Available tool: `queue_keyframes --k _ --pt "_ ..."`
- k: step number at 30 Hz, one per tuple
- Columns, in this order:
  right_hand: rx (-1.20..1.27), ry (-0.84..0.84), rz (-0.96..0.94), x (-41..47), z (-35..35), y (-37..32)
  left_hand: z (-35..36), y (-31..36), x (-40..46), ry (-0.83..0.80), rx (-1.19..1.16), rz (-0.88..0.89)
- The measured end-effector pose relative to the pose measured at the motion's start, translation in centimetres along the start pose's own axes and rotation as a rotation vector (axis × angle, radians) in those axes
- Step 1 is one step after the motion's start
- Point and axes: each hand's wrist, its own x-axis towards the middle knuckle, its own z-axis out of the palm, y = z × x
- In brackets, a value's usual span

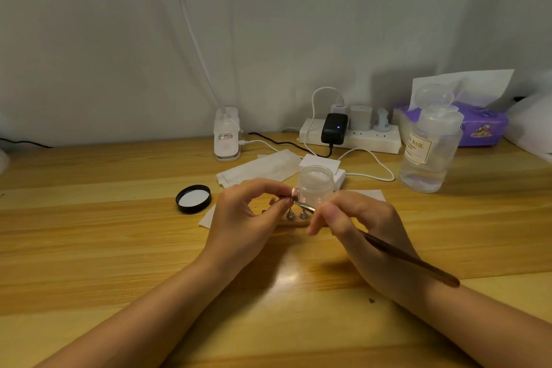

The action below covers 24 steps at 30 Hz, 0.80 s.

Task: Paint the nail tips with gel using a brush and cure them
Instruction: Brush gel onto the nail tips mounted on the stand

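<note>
A person's two bare hands meet over a wooden desk (pixel 119 218). The left hand (pixel 248 218) curls its fingers and pinches a small pink nail tip (pixel 295 193) on its stand between thumb and forefinger, held up just in front of an open clear jar (pixel 316 185). The right hand (pixel 361 227) grips a brush (pixel 412 261) like a pencil, its dark brown handle trailing back over the wrist and its metal ferrule pointing left, bristles at or touching the nail tip (contact is too small to confirm).

The step in hand appears to be painting gel onto this tip. To do it well, I judge the left hand should keep the tip steady and tilted toward the brush, while the right draws thin, even strokes from base to free edge, keeping gel off the pinching fingertips.

Below the hands lies a wooden holder base (pixel 294 222) with two metal stands (pixel 296 214) visible; any others are hidden by the hands.

Counted: one brush, one nail tip in hand, one open jar, one black jar lid (pixel 193 199) lying white-side up to the left, one clear liquid bottle (pixel 430 143) at right, one purple tissue box (pixel 481 125), one white power strip (pixel 352 137) with several plugs, one white clip lamp base (pixel 227 134), and some white paper wipes (pixel 260 169).
</note>
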Motion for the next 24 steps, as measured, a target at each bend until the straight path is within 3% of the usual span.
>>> queue_keyframes --k 4,9,17,24 --pt "0.04 -0.017 -0.041 -0.22 -0.22 -0.08 0.01 -0.06 0.01 -0.009 -0.008 -0.011" --pt "0.064 0.112 0.097 0.18 -0.1 0.12 0.05 -0.09 -0.01 -0.008 -0.009 -0.016" --pt "0.029 -0.028 -0.029 -0.12 -0.02 0.0 -0.01 -0.24 0.03 -0.021 0.0 -0.018" --pt "0.037 0.106 0.102 0.28 -0.04 -0.03 0.12 0.12 -0.05 0.021 0.005 -0.05"
